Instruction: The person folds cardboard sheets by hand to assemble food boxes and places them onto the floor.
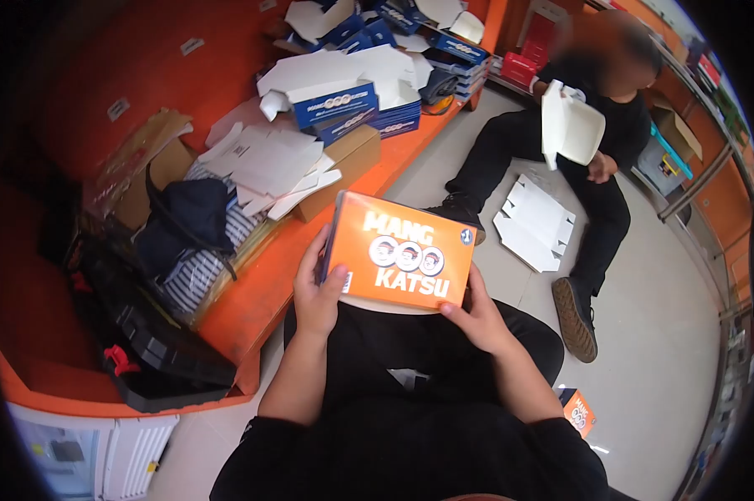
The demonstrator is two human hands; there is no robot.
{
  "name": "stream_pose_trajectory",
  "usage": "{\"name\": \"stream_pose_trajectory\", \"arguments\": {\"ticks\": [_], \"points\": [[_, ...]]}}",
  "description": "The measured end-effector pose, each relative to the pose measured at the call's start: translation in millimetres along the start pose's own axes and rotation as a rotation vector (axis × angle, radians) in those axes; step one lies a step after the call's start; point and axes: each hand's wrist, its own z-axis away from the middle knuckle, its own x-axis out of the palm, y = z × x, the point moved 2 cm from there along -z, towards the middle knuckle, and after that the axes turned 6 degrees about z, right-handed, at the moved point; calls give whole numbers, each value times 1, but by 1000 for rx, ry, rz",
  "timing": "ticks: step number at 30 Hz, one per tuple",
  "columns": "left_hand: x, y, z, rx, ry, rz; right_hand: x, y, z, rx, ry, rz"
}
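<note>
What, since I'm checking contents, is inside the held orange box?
Nothing inside shows: the orange box, held between the left hand and right hand, presents its printed face, which covers any contents.

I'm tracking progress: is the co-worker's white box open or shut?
The white box is open: its lid stands away, baring the hollow inside.

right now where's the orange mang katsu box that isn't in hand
In the head view, that orange Mang Katsu box is at lower right, on the floor, just beyond the wearer's right sleeve.

The orange bench [247, 321] bears blue boxes [398, 118] (some stacked) and a black case [156, 344].
</note>
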Motion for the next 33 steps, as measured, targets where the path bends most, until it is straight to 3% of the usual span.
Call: {"name": "stream_pose_trajectory", "arguments": {"ticks": [1,2,6,10,13,18,20,25,28,31,32,33], "points": [[-3,2,0,-20,4,-38,3,0,-1,-33,28,332],[-10,-1,-1,55,7,-185,5,-5,-2,-74,176,436],[9,28,2,179,-202,-612,12,-45,-16,-377,74,611],[27,23,13,191,-157,-512,31,-46,-29,-479,81,475],[39,7,26,256,2,-367,39,-42,-25,-489,169,429],[64,-12,32,183,9,-98,37,-31,-20,-417,309,470],[67,-13,31,125,-45,-206,37,-26,-20,-463,388,516],[62,-24,27,32,-35,-199,28,-14,-20,-493,267,534],[54,-11,14,52,175,17,20,-13,-21,-498,239,607],[37,-8,1,25,378,373,14,10,-20,-193,341,335],[39,-7,-1,29,362,384,20,32,-20,-3,241,-159],[43,-11,2,19,376,401,21,34,-20,55,169,-384]]}}
